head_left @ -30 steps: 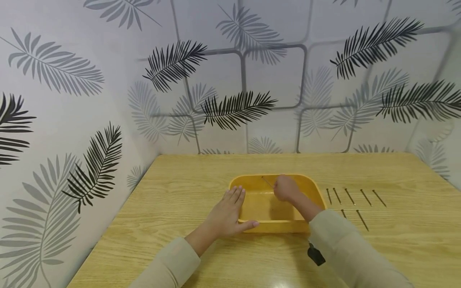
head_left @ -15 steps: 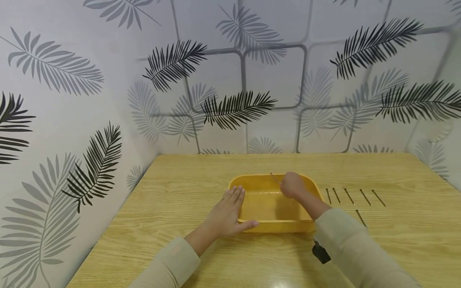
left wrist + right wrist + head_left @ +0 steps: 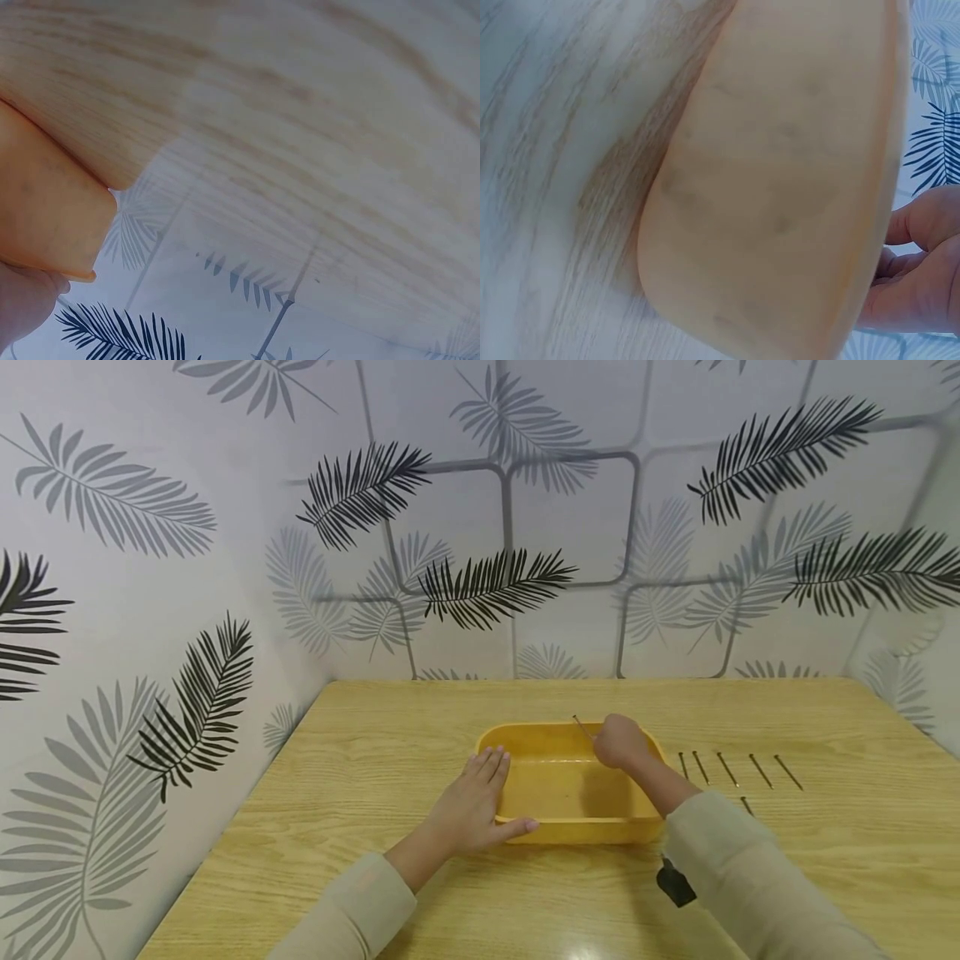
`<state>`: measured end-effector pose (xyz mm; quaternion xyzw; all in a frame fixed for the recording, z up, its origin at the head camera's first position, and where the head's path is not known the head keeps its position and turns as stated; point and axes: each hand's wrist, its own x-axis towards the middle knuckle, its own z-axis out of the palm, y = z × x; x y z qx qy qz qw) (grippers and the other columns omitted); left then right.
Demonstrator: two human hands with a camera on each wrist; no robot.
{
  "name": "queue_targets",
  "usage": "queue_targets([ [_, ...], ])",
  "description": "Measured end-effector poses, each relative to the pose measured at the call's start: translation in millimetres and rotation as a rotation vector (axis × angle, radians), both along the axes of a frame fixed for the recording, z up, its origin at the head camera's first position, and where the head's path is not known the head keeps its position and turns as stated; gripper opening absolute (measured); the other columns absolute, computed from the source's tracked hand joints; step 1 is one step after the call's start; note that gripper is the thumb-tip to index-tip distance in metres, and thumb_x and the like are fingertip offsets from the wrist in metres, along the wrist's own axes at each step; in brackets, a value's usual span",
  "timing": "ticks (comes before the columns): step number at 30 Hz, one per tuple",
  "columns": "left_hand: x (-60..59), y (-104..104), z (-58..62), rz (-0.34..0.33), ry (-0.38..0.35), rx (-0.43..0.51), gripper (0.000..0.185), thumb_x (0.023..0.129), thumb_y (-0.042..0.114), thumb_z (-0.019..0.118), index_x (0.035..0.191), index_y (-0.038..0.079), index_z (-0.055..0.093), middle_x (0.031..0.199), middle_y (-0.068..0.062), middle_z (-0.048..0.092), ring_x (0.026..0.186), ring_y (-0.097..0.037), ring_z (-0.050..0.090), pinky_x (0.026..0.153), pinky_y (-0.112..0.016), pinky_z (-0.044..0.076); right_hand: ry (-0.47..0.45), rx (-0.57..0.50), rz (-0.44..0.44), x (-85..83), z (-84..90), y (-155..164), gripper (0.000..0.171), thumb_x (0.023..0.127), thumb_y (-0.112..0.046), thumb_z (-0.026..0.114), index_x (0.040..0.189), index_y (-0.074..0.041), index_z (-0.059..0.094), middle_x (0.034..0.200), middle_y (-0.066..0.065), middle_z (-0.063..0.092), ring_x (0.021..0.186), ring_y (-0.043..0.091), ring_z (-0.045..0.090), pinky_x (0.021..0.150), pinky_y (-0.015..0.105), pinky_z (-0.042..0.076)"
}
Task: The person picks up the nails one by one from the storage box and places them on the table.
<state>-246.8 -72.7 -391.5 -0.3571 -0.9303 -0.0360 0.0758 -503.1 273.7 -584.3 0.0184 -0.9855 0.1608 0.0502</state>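
Note:
A yellow plastic tray [image 3: 573,832] stands on the wooden table. My left hand [image 3: 474,803] rests on its left end, fingers straight over the rim and thumb along the front edge. In the left wrist view, part of that hand [image 3: 26,300] shows at the tray's rim [image 3: 79,275]. Over the tray's back right part, my right hand [image 3: 622,742] holds a thin nail [image 3: 582,725], its headed end pointing up and left. From the right wrist view, the tray wall [image 3: 772,187] fills the middle, with curled right fingers [image 3: 907,296] beyond the rim; the nail is hidden there.
Several nails [image 3: 726,770] lie in a row on the table [image 3: 840,727] right of the tray. Nearer, another nail [image 3: 746,805] is partly covered by the right sleeve [image 3: 738,852]. A black object [image 3: 675,883] shows beneath that sleeve. Leaf-patterned walls [image 3: 570,643] border the table.
My right hand has shifted right and slightly away with the nail. Its sleeve now covers more of the nearer nails. The left hand and tray have stayed put.

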Motion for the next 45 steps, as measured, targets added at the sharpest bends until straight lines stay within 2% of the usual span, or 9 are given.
queue_targets([
  [11, 0.1, -0.3, 0.2, -0.001, -0.007, -0.003, 0.116, 0.075, 0.081, -0.005, 0.143, -0.007, 0.024, 0.150, -0.023, 0.025, 0.141, -0.033, 0.021, 0.116, -0.040, 0.022, 0.021, -0.022, 0.005, 17.0, 30.5, 9.0, 0.043, 0.085, -0.035, 0.057, 0.047, -0.017, 0.048, 0.049, -0.002, 0.044, 0.044, 0.017, 0.042, 0.045, 0.030, 0.038],
  [14, -0.4, -0.3, 0.4, 0.000, -0.009, -0.002, 0.116, 0.075, 0.081, -0.005, 0.143, -0.007, 0.024, 0.151, -0.023, 0.024, 0.142, -0.033, 0.021, 0.116, -0.040, 0.022, 0.052, -0.049, 0.011, 38.4, 56.0, 2.8, 0.047, 0.086, -0.031, 0.056, 0.043, -0.018, 0.040, 0.043, -0.006, 0.034, 0.040, 0.013, 0.032, 0.042, 0.030, 0.034],
  [16, -0.7, -0.3, 0.4, 0.001, -0.012, -0.001, 0.116, 0.075, 0.081, -0.005, 0.144, -0.007, 0.023, 0.151, -0.022, 0.024, 0.142, -0.033, 0.021, 0.116, -0.040, 0.021, 0.061, -0.091, 0.035, 73.4, 94.1, -11.5, 0.050, 0.087, -0.028, 0.054, 0.041, -0.019, 0.036, 0.041, -0.009, 0.028, 0.038, 0.009, 0.026, 0.040, 0.029, 0.032],
  [20, -0.6, -0.3, 0.5, -0.004, -0.009, 0.002, 0.117, 0.074, 0.082, -0.006, 0.144, -0.007, 0.023, 0.151, -0.023, 0.023, 0.142, -0.033, 0.021, 0.115, -0.040, 0.022, -0.042, -0.198, 0.051, 177.4, 204.6, -60.3, 0.054, 0.092, -0.016, 0.049, 0.041, -0.018, 0.030, 0.041, -0.011, 0.021, 0.040, 0.004, 0.019, 0.041, 0.021, 0.025],
  [23, -0.4, 0.6, 0.7, -0.010, 0.013, -0.014, 0.119, 0.072, 0.082, -0.010, 0.144, -0.007, 0.024, 0.150, -0.023, 0.024, 0.142, -0.033, 0.021, 0.116, -0.043, 0.021, -0.108, -0.241, 0.036, 223.9, 252.6, -79.9, 0.054, 0.092, -0.007, 0.047, 0.042, -0.017, 0.029, 0.042, -0.010, 0.022, 0.042, 0.004, 0.018, 0.044, 0.018, 0.023],
  [28, -1.6, 1.2, -0.9, -0.031, 0.068, -0.062, 0.117, 0.072, 0.079, -0.013, 0.145, -0.005, 0.023, 0.152, -0.021, 0.023, 0.143, -0.032, 0.018, 0.116, -0.044, 0.018, -0.096, -0.254, 0.020, 233.1, 256.6, -72.8, 0.054, 0.092, -0.005, 0.046, 0.041, -0.016, 0.030, 0.041, -0.009, 0.025, 0.042, 0.004, 0.020, 0.045, 0.018, 0.025],
  [34, -3.0, -0.4, -0.4, -0.080, 0.084, -0.079, 0.102, 0.083, 0.075, 0.003, 0.145, -0.004, 0.021, 0.152, -0.020, 0.021, 0.142, -0.031, 0.019, 0.116, -0.040, 0.019, -0.103, -0.244, 0.035, 241.2, 255.2, -56.0, 0.050, 0.092, -0.005, 0.044, 0.045, -0.016, 0.030, 0.044, -0.007, 0.028, 0.043, 0.006, 0.022, 0.054, 0.024, 0.035],
  [40, -4.1, -1.6, -0.2, -0.068, 0.053, -0.084, 0.112, 0.075, 0.077, -0.011, 0.146, -0.004, 0.019, 0.152, -0.020, 0.021, 0.142, -0.031, 0.020, 0.116, -0.039, 0.020, -0.108, -0.244, 0.014, 246.8, 253.0, -35.5, 0.050, 0.094, -0.006, 0.044, 0.048, -0.016, 0.031, 0.046, -0.007, 0.029, 0.044, 0.007, 0.024, 0.055, 0.025, 0.037],
  [45, -4.5, -3.1, -1.0, -0.069, 0.028, -0.060, 0.115, 0.073, 0.079, -0.012, 0.145, -0.005, 0.020, 0.152, -0.021, 0.021, 0.142, -0.031, 0.021, 0.116, -0.039, 0.021, -0.112, -0.244, -0.002, 251.3, 252.7, -17.0, 0.050, 0.094, -0.006, 0.044, 0.047, -0.016, 0.031, 0.047, -0.006, 0.035, 0.044, 0.008, 0.024, 0.055, 0.026, 0.037],
])
